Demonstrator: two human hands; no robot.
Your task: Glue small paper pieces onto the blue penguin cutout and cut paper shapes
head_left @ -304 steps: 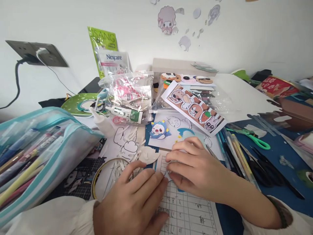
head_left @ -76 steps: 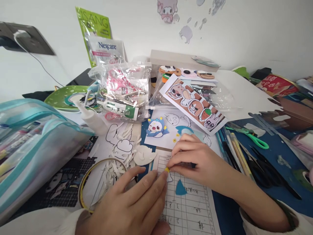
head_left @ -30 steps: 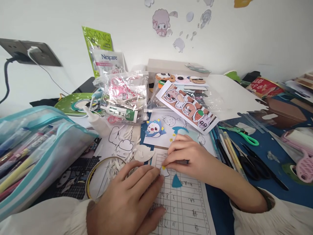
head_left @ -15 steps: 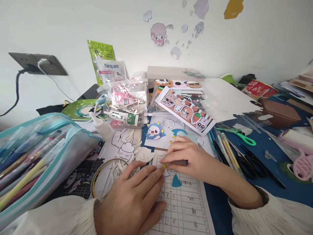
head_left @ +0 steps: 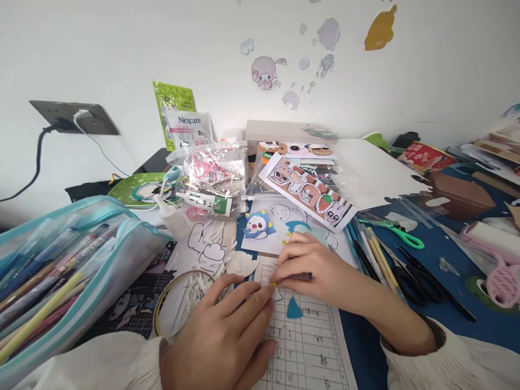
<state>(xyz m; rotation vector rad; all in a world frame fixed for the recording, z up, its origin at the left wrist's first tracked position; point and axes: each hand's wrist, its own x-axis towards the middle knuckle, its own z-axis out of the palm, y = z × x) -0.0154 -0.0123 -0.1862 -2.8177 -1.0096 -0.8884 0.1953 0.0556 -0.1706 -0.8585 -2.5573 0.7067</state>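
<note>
My left hand [head_left: 231, 327] lies flat with its fingers stretched out over a sheet with a handwritten table [head_left: 312, 346]. Its fingertips press beside a small yellow paper piece [head_left: 274, 285]. The thumb and forefinger of my right hand [head_left: 311, 265] pinch that piece from the other side. Just below it shows part of a white cutout [head_left: 278, 295], mostly covered by my left fingers. A blue paper triangle [head_left: 294, 309] rests on the sheet under my right hand. Beyond the hands, a page with a blue penguin drawing [head_left: 258, 225] carries other cutouts.
A pencil pouch [head_left: 101, 265] and a tape ring [head_left: 158, 303] with paper scraps are on the left. To the right lie pens [head_left: 379, 254], black scissors [head_left: 414, 281] and green scissors [head_left: 406, 235]. Plastic bags [head_left: 211, 168] and a sticker strip [head_left: 309, 192] stand behind.
The view has tilted slightly, so the scene sits a little lower. Both hands stay at the yellow piece, with only small finger shifts.
</note>
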